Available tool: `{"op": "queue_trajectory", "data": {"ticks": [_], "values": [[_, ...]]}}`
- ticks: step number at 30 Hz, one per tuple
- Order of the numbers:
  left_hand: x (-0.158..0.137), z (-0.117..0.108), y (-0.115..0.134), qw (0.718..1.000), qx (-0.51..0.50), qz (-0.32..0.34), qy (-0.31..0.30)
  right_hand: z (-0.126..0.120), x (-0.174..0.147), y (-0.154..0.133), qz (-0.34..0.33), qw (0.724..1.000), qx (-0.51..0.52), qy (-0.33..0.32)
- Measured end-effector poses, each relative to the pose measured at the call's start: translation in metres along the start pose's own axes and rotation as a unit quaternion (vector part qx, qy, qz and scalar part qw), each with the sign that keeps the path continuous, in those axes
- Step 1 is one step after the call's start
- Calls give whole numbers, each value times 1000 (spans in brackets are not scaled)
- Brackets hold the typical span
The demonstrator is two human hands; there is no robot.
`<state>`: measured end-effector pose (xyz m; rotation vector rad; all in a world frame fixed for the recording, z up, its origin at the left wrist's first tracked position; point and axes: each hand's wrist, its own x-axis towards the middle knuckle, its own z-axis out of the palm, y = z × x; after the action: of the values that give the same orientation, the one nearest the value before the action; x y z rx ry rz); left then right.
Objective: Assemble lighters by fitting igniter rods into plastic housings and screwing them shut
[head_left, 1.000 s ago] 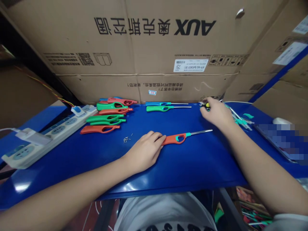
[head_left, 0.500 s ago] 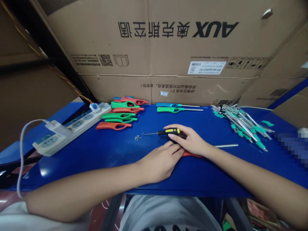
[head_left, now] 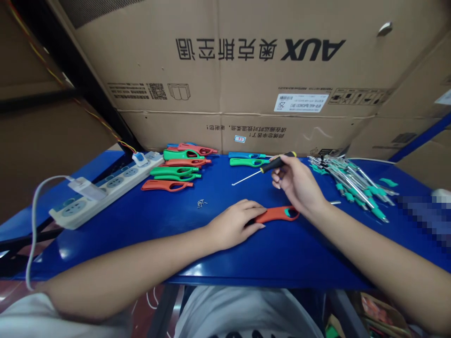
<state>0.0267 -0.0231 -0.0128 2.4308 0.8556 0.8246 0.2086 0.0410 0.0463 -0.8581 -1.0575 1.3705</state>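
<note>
Here, the orange lighter (head_left: 273, 214) lies left to right on the bench (head_left: 282, 258), its left end clamped in the left hand (head_left: 234, 224), while the right hand (head_left: 301, 184), grip closed around a screwdriver (head_left: 273, 164), hovers beyond the lighter.

Right hand (head_left: 303, 185) holds black-yellow screwdriver (head_left: 272, 165), shaft pointing to left. Left hand (head_left: 232, 225) grips end of orange lighter (head_left: 275, 215) on blue table (head_left: 268, 258). Small metal pieces (head_left: 200, 203) lie nearby.

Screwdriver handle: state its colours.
The screwdriver handle is black and yellow, per the head view.
</note>
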Motion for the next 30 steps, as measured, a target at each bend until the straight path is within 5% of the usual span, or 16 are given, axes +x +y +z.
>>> {"op": "queue_trajectory", "data": {"ticks": [6,12,17,30], "values": [[5,-4,2,984,-116,-88,105,-13,5,-1,-35,997,59,38],[8,-8,4,904,-341,-216,144,-22,6,2,-48,997,48,45],[10,-10,5,858,-413,-261,158,-23,5,3,-63,997,36,35],[10,-13,3,881,-362,-255,165,-22,3,3,-79,996,19,23]]}}
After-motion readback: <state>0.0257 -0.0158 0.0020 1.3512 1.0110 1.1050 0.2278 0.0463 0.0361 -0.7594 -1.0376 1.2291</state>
